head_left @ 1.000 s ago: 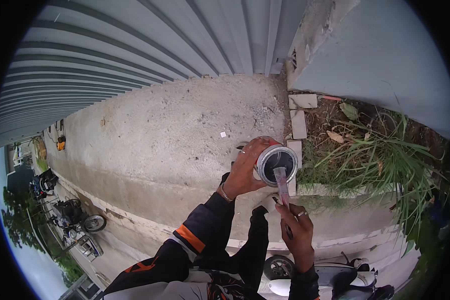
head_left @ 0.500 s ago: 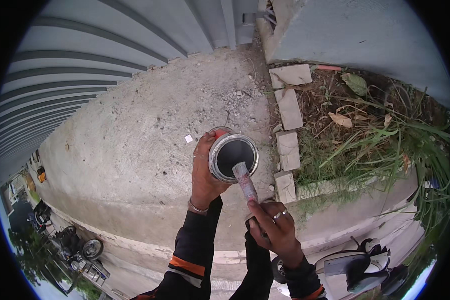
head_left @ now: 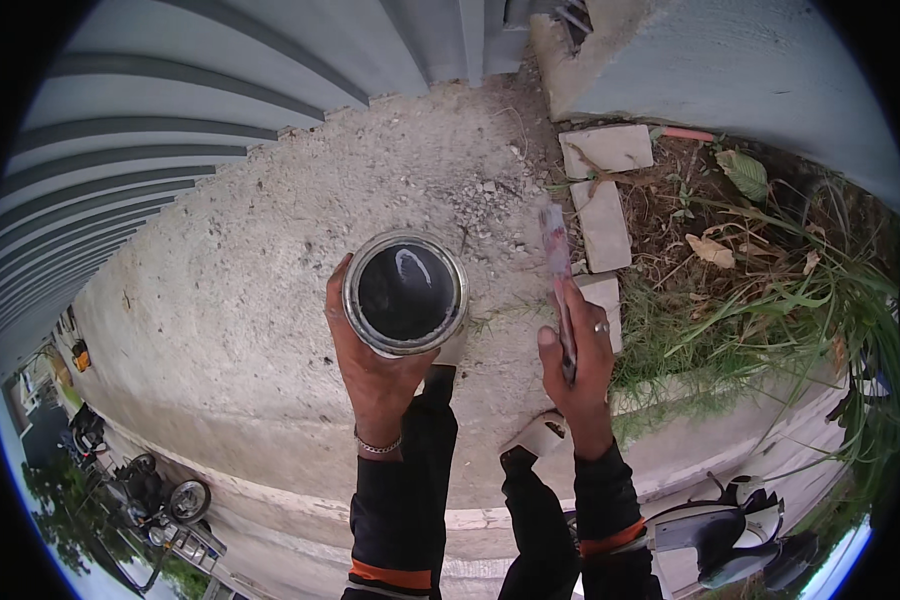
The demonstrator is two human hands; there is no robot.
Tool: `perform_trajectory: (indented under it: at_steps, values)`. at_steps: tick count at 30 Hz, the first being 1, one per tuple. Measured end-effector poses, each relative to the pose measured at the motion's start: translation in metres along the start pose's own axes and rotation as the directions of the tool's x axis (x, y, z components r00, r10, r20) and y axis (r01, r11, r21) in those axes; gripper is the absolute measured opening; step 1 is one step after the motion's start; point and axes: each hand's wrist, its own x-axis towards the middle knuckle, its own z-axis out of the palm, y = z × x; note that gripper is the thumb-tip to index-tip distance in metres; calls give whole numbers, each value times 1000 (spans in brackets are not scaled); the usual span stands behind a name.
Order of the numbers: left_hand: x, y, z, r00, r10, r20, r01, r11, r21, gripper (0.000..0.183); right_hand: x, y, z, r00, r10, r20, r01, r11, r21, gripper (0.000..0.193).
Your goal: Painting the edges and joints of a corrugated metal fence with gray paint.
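An open round paint can [head_left: 406, 293] with a worn metal rim sits in my left hand [head_left: 375, 385], the fingers wrapped round its side. Dark grey paint shows inside it, with a pale curved streak on the surface. To the right of the can and apart from it, my right hand [head_left: 582, 365] grips a paintbrush [head_left: 556, 245] by its handle. The brush points away from me, its bristles over the concrete, and its stained ferrule shows reddish marks. A ring is on one right-hand finger.
A grey ribbed metal gate [head_left: 200, 110] runs along the left and far side. Pale blocks [head_left: 602, 225] border a bed of grass [head_left: 740, 330] on the right, below a grey wall [head_left: 730, 60]. My feet stand on concrete. Motorbikes [head_left: 150, 500] are parked behind.
The brush has left the can's rim and swung right and away from me. My left hand has shifted the can left, its opening now facing up more fully.
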Motion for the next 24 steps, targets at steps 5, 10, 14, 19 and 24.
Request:
perform_trajectory:
  at_steps: [5, 10, 14, 19, 24]
  values:
    - [12, 9, 11, 1000, -21, 15, 22, 997, -68, 117, 108, 122, 75, 993, -107, 55, 116, 969, -218, 49]
    - [21, 14, 10, 994, -105, 3, 104, 983, -154, 117, 181, 177, 137, 985, -168, 33, 171, 949, -263, 45]
    - [31, 9, 4, 1000, -21, -4, 21, 999, -33, 118, 203, 189, 151, 977, -209, 50, 212, 896, -391, 45]
    - [37, 6, 6, 991, -132, -32, 120, 960, -254, 120, 223, 189, 151, 978, -137, 158, 203, 809, -552, 51]
    - [46, -1, -3, 1000, -29, -7, 28, 994, -110, 118, 207, 176, 149, 977, -211, -4, 173, 810, -561, 52]
